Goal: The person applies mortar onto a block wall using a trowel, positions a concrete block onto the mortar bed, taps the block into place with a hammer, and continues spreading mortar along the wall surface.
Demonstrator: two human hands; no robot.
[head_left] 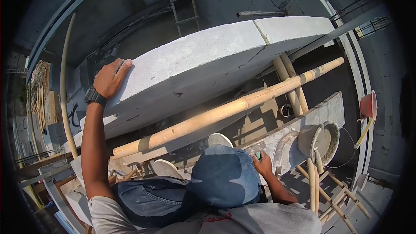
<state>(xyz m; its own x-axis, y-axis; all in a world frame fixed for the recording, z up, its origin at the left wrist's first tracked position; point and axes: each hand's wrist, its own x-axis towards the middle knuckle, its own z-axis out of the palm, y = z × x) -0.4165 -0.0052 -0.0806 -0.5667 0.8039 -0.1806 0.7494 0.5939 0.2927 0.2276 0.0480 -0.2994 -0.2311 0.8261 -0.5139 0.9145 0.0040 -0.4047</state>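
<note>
My left hand (113,78), with a dark watch on its wrist, is closed over the near left end of a long white block wall (195,45). Its fingers bend over the top edge, with the tips partly hidden. A mortar-filled joint crosses the wall top further right. Low on the right, my right hand (263,164) is closed around a small tool with a green handle (258,154), whose exact kind is hard to make out. Beyond that hand, a mortar-smeared bucket (307,141) stands on a grey plank (331,104).
A thick bamboo pole (242,102) runs between me and the wall, crossing bamboo uprights (290,78). A red bucket (368,105) sits at the far right. Behind the wall is a ladder (182,6). Bamboo scaffolding (336,199) lies below right, and my bent knees fill the front.
</note>
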